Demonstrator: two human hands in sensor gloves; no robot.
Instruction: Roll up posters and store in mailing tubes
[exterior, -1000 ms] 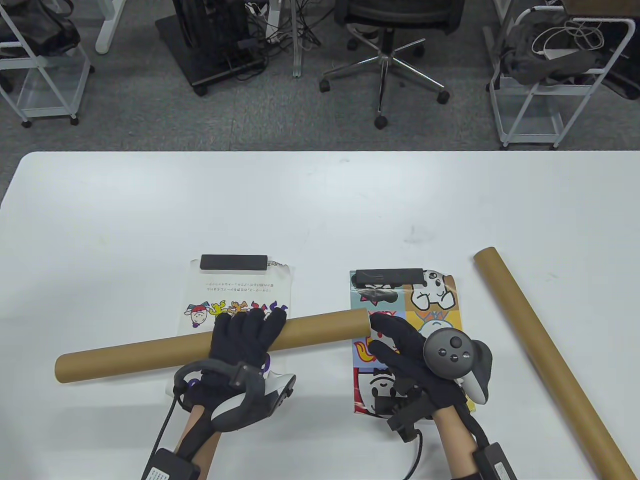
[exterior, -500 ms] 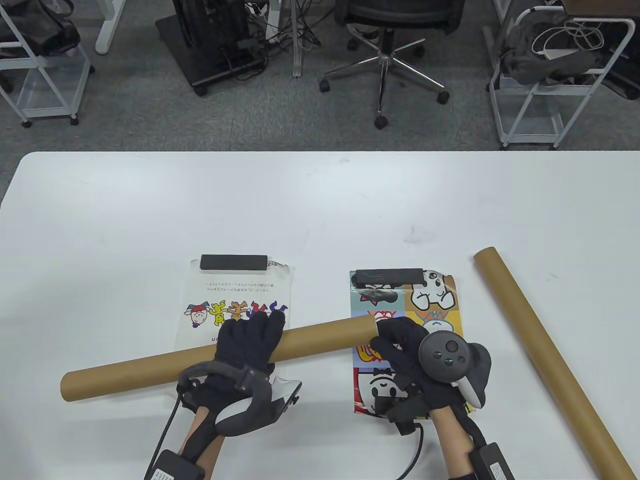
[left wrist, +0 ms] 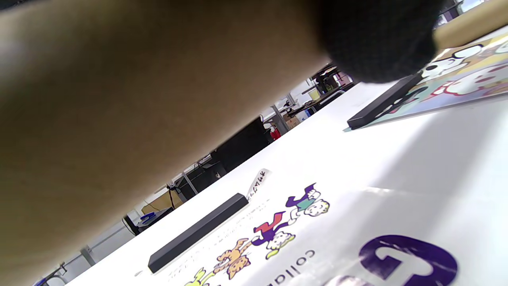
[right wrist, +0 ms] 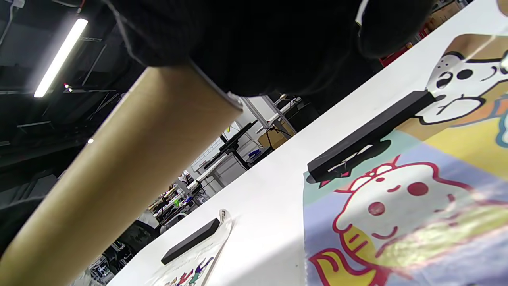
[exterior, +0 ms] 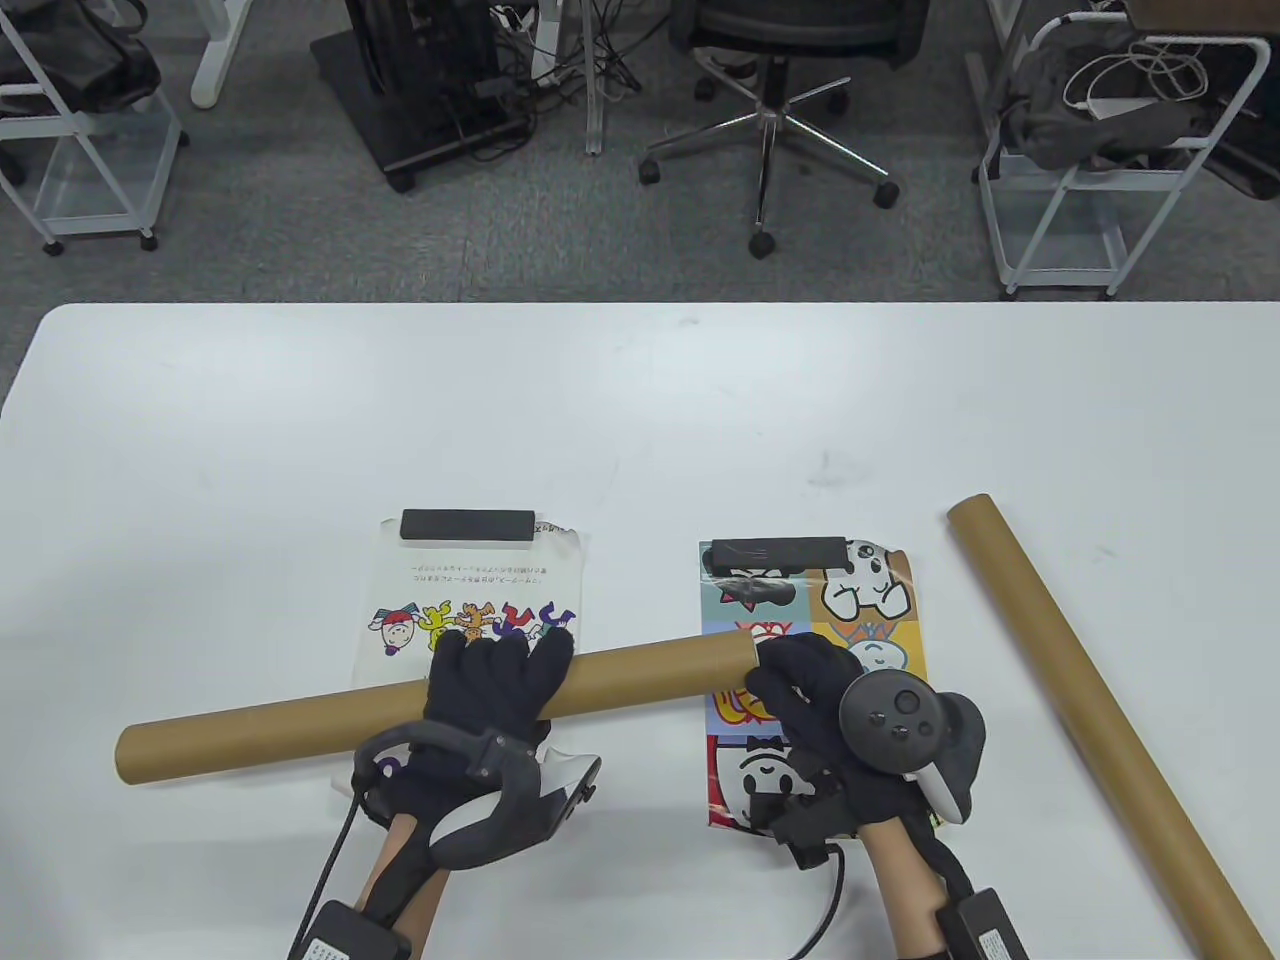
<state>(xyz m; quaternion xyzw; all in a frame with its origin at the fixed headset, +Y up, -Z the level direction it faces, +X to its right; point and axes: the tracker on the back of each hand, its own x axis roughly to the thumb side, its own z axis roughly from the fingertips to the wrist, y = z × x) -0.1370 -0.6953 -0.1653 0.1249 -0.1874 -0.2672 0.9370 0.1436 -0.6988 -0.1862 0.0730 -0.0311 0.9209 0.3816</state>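
A long brown mailing tube [exterior: 300,715] is held just above the table, lying across the left poster [exterior: 470,590]. My left hand [exterior: 490,680] grips the tube around its middle from above. My right hand [exterior: 800,680] holds the tube's right end, with its fingers curled over the opening, above the colourful cartoon poster [exterior: 870,600]. The left wrist view shows the tube [left wrist: 119,99] close up over the left poster [left wrist: 317,238]. The right wrist view shows the tube [right wrist: 119,167] with its end covered by my gloved fingers [right wrist: 258,39]. Both posters lie flat.
A black bar [exterior: 467,524] weighs down the far edge of the left poster, and another [exterior: 776,552] weighs down the right poster. A second brown tube [exterior: 1080,700] lies diagonally at the right. Chairs and carts stand beyond the table's far edge.
The tube has shifted slightly to the right, with both hands on it. My right hand followed its end and its fingers curled closer over the opening.
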